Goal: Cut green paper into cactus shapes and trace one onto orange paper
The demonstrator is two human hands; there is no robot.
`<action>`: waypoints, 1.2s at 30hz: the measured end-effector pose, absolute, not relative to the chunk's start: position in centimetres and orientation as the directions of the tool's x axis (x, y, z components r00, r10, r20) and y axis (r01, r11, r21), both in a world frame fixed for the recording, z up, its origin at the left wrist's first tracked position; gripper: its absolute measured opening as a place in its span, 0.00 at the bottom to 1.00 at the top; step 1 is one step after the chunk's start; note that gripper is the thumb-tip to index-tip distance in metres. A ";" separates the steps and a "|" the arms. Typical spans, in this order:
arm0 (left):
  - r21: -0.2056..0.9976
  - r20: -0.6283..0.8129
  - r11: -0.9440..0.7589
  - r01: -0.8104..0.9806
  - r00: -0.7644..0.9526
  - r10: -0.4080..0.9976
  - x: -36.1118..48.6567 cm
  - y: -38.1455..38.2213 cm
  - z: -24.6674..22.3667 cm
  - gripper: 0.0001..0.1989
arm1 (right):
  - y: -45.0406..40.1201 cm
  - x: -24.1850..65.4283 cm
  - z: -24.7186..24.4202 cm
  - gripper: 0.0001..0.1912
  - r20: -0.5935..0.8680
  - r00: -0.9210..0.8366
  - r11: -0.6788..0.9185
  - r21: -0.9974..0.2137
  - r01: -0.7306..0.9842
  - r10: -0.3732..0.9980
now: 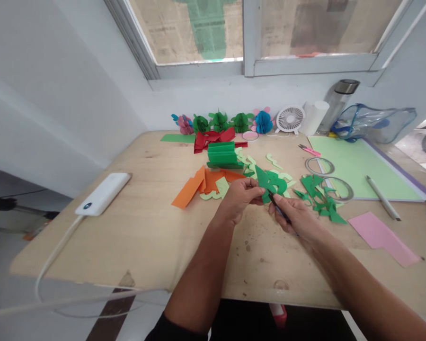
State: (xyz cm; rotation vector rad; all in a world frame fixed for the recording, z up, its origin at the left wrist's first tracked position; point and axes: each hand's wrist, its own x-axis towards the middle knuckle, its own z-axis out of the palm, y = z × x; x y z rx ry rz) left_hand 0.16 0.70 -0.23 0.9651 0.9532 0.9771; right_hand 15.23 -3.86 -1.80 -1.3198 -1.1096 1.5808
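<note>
Over the middle of the table, my left hand (243,196) pinches a piece of green paper (261,179) between thumb and fingers. My right hand (294,213) is closed round small dark snips (279,208), whose tip meets the lower edge of that paper. Curvy cut-out shapes in darker green (277,184) and pale green (250,163) lie just behind the hands. Green paper scraps (324,201) are scattered right of my right hand. Left of my left hand rest folded orange paper (190,189) and a pleated green paper stack (222,154).
Folded red paper (215,138) and several paper honeycomb figures (219,121) line the back, beside a small white fan (290,118). Tape rolls (335,188), pink snips (309,150), a pen (382,198) and pink paper (381,237) lie right. A cabled white power bank (104,193) lies left.
</note>
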 end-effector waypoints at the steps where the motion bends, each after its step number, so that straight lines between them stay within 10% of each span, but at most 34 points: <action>1: 0.942 -0.196 0.256 -0.216 0.264 0.944 0.2 0.7 -0.2 0.12 | -3.8 15.2 -1.9 0.28 -0.302 -0.155 -0.310 -0.950 -0.029 0.941; 36: 0.930 -0.199 0.259 -0.261 0.235 0.951 1.2 0.2 -0.9 0.10 | -3.9 14.8 -2.0 0.26 -0.277 -0.040 -0.279 -0.958 -0.070 0.960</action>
